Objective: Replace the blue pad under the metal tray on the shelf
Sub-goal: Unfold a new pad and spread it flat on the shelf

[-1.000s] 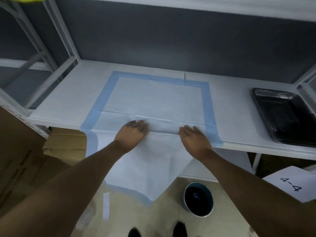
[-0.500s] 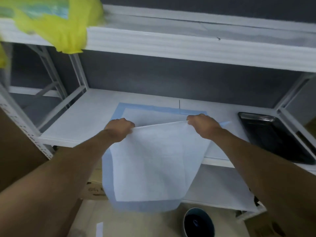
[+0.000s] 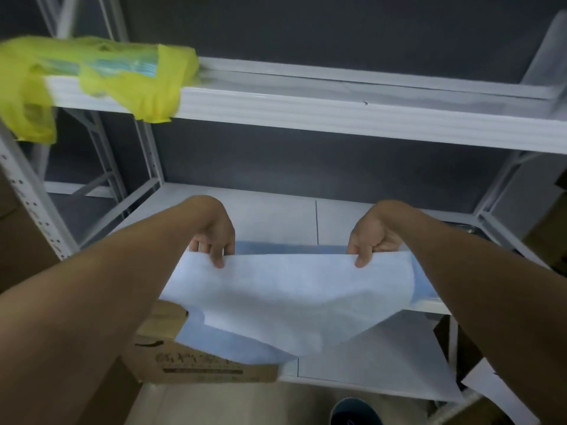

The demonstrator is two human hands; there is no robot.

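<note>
The blue pad (image 3: 276,296) is a white sheet with a light blue border, lifted above the front of the white shelf (image 3: 276,216). My left hand (image 3: 214,234) pinches its upper edge on the left and my right hand (image 3: 374,234) pinches the same edge on the right. The sheet sags between them and droops over the shelf's front edge. Only a sliver of the metal tray (image 3: 466,230) shows at the shelf's far right, mostly hidden behind my right forearm.
An upper shelf (image 3: 337,115) crosses overhead, with a yellow plastic bag (image 3: 101,81) hanging off its left end. A cardboard box (image 3: 196,360) sits low at left. White papers (image 3: 497,394) lie at lower right, above a dark bin (image 3: 356,412) on the floor.
Both hands went from pressing the pad flat on the shelf to gripping its near edge and lifting it up. The view tilted upward, bringing the upper shelf and yellow bag into sight.
</note>
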